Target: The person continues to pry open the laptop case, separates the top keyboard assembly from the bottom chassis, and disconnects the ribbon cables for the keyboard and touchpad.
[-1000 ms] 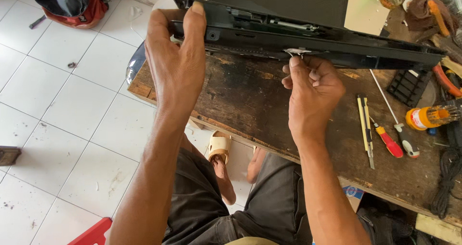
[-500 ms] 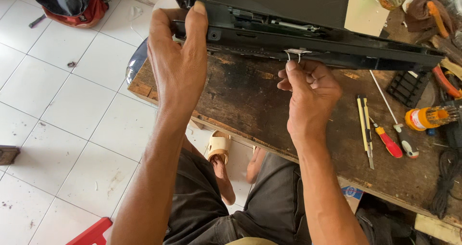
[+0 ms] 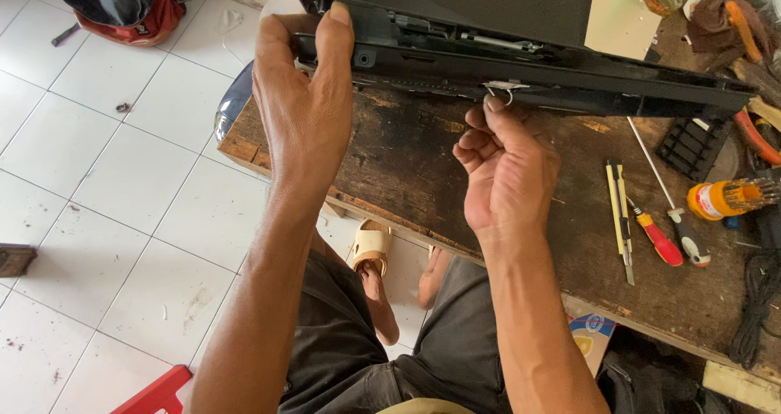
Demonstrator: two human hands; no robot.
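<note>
A long black plastic casing [image 3: 569, 76] stands on edge across the far side of a dark worn wooden table [image 3: 407, 170]. My left hand [image 3: 305, 109] grips the casing's left end, fingers curled over its top edge. My right hand [image 3: 508, 166] is just below the casing's middle, its fingertips pinched at a small metal spring [image 3: 503, 91] that hangs from the casing's lower edge. The rest of the spring's attachment is too small to make out.
Screwdrivers [image 3: 655, 235], thin metal tools [image 3: 618, 219] and an orange bit holder [image 3: 724, 198] lie on the table's right. A small black grille piece [image 3: 691, 145] sits near them. A red and black helmet [image 3: 122, 3] rests on the white tiled floor at upper left.
My right hand has shifted slightly along the casing's lower edge and now pinches the spring from below. My left hand keeps its grip on the casing.
</note>
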